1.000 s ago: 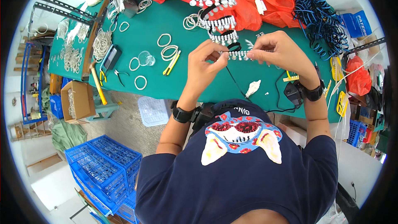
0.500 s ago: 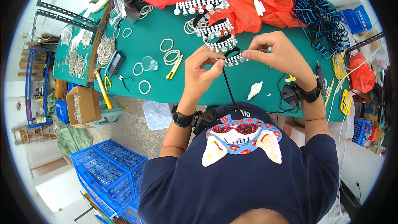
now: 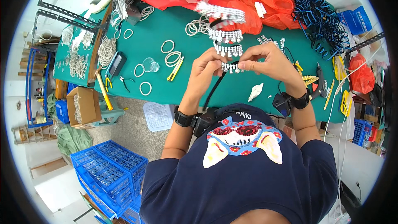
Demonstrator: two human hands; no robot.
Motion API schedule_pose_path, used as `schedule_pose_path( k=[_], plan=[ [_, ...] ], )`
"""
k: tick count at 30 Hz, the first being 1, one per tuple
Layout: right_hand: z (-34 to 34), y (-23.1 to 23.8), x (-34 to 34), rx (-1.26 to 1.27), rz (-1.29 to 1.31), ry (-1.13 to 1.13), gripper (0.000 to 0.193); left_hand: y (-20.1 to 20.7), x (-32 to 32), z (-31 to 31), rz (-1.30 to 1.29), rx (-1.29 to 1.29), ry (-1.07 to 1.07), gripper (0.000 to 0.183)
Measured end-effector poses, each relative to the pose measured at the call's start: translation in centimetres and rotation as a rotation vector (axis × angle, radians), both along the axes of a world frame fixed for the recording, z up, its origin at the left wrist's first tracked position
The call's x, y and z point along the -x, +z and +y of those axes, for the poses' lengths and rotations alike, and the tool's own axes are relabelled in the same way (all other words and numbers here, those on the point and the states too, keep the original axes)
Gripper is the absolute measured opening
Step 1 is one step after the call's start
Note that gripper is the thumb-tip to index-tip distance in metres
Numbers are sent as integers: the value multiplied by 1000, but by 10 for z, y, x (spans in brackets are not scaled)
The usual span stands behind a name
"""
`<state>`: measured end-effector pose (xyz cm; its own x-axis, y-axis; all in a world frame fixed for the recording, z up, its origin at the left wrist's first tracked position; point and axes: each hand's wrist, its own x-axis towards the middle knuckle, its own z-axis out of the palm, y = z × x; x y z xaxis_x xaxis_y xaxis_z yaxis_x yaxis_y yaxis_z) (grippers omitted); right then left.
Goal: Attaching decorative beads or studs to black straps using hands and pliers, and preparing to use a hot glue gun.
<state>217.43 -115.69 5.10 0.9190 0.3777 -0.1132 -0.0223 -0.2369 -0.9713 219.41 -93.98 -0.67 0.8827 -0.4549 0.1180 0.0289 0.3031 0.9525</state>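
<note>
A silver rhinestone fringe trim (image 3: 229, 50) with small dangling drops curls in loops on a black band, above the near part of the table. My left hand (image 3: 204, 69) pinches it at the left of its lowest loop. My right hand (image 3: 268, 61) pinches the same loop on the right, thumb and fingertips pressed together. From my left fingers a black band end (image 3: 214, 89) hangs down toward me. The far upper loops are smeared by motion. Another piece of rhinestone trim (image 3: 268, 40) shows just beyond my right hand.
Red plastic bags (image 3: 265, 2) and coiled blue-black bands (image 3: 317, 20) lie at the back. Off-white rings (image 3: 172, 59), a clear cup (image 3: 150, 65), a yellow cutter (image 3: 175, 69) and pliers (image 3: 124, 84) lie left. A glue gun (image 3: 320, 81) and a white crumpled scrap (image 3: 256, 92) are right.
My right hand has moved left, nearer my left hand, which has shifted slightly right. The trim's upper loops have swung right. The hanging band end now slants left.
</note>
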Motion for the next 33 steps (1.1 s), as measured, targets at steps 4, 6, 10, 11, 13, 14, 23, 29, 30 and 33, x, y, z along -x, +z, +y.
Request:
schedule_pose_path(
  k=[4,6,10,11,13,14,23,29,30,33],
  plan=[
    [2,-19,2,143,-234,-55,20,19,6,-1,55,-406,-151,26],
    [7,-25,3,225,-292,-98,21,23,8,-5,26,-510,-168,24],
    [10,-16,6,332,-261,-161,23,14,5,-9,-122,-457,-68,22],
    [7,-8,8,276,-156,-154,22,12,5,-9,-108,-455,-54,21],
    [0,1,9,217,-50,-148,22,9,6,-7,-95,-453,-42,20],
    [-5,3,7,242,-3,-118,19,8,7,-5,-99,-448,0,19],
    [-21,9,9,216,-166,-146,20,7,8,2,-107,-334,119,16],
    [-3,30,30,216,-343,-93,12,13,10,2,-217,-393,157,16],
    [-2,31,32,215,-368,-79,12,15,10,2,-240,-416,158,16],
    [-1,28,34,184,-401,-101,11,14,9,1,-279,-431,155,17]
  ],
)
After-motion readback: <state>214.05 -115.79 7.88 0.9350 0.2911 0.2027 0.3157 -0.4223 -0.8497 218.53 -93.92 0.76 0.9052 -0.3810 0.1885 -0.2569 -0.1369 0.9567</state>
